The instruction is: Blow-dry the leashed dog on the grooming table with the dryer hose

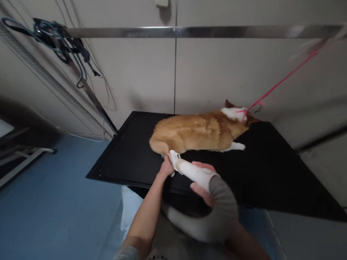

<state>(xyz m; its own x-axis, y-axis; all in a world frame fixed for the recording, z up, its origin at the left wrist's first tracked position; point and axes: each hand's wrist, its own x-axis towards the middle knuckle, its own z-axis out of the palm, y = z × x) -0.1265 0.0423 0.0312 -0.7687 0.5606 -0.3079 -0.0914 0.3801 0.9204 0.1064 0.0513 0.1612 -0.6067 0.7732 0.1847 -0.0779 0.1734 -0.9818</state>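
An orange and white dog (197, 132) stands on a black table (128, 155), head to the right, held by a pink leash (278, 83) that runs up to a metal bar (185, 31). My right hand (204, 184) is closed round the white nozzle (190, 171) of a grey dryer hose (221, 216), its tip aimed at the dog's rear. My left hand (166, 168) reaches to the dog's hindquarters beside the nozzle tip; its fingers are hidden behind the nozzle and fur.
Blue floor (50, 214) lies to the left of the table. Dark blue leashes (58, 39) hang from the bar's left end. A pale wall stands behind, and a metal frame (15, 161) sits low at the far left.
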